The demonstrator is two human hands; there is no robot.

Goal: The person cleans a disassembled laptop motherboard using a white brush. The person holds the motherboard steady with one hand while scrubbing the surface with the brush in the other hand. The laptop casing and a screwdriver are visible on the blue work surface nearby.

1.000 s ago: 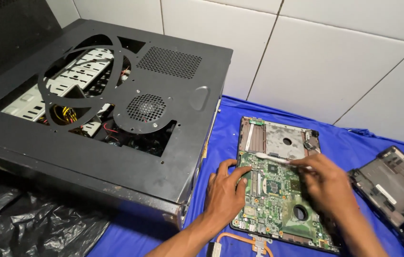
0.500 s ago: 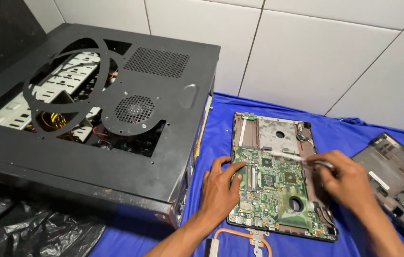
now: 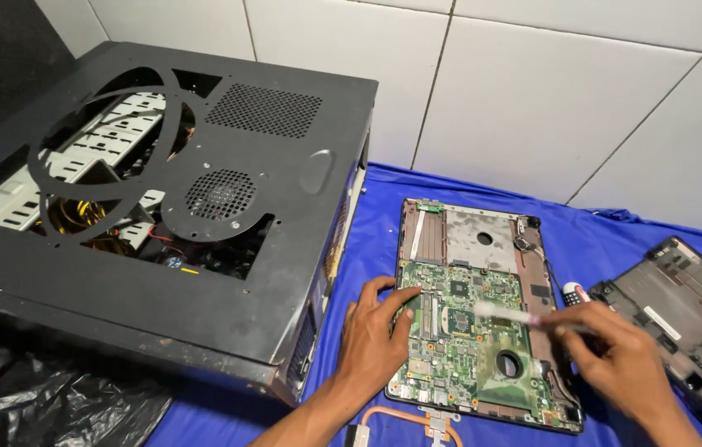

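Black PC case point(image 3: 161, 207) lies at left on the blue cloth point(image 3: 376, 215), black bag point(image 3: 28, 406) below it. Left hand point(image 3: 372, 348) rests flat with fingers spread, pinning the board point(image 3: 467, 339) by its left edge; the board lies mid-cloth in a laptop shell, looks thin, stiff and fragile, best held by its edges. Right hand point(image 3: 624, 360) pinches a slim, blurred tool point(image 3: 516, 314) over the chips. Dark cover point(image 3: 690, 314) at right, white tiled wall point(image 3: 533, 91) behind.

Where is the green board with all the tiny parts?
The green circuit board lies on the blue cloth, right of the black computer case, between both hands.
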